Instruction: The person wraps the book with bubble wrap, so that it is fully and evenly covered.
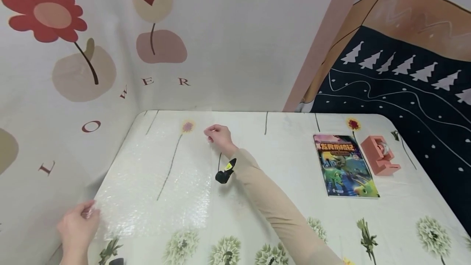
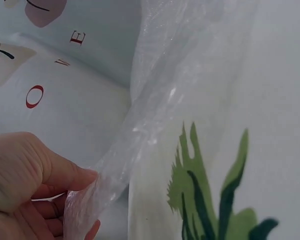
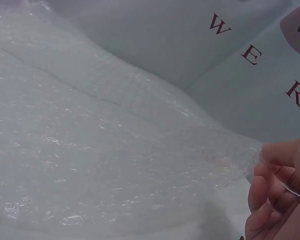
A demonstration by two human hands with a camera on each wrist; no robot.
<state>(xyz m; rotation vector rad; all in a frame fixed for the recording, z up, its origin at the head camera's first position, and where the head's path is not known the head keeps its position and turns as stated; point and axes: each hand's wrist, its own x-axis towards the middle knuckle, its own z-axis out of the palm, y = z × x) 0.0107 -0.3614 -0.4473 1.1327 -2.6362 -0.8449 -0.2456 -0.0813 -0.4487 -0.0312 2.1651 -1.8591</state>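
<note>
A clear sheet of bubble wrap [image 1: 147, 191] spreads over the left part of the table, the printed flowers showing through it. At its near left corner my left hand [image 1: 78, 226] pinches the edge between thumb and fingers; the left wrist view shows the bubble wrap [image 2: 140, 125] bunched and rising from that grip. My right hand [image 1: 220, 137] pinches the far right corner. In the right wrist view the bubble wrap [image 3: 115, 160] narrows toward the thumb and fingertips [image 3: 277, 152] and hangs slightly slack.
On the right of the table lies a colourful book [image 1: 344, 167]. Beside it stands a pink tape dispenser [image 1: 379, 156] with a roll in it. A floral cloth [image 1: 272, 216] covers the table, and a printed curtain [image 1: 235, 52] hangs along the back and left.
</note>
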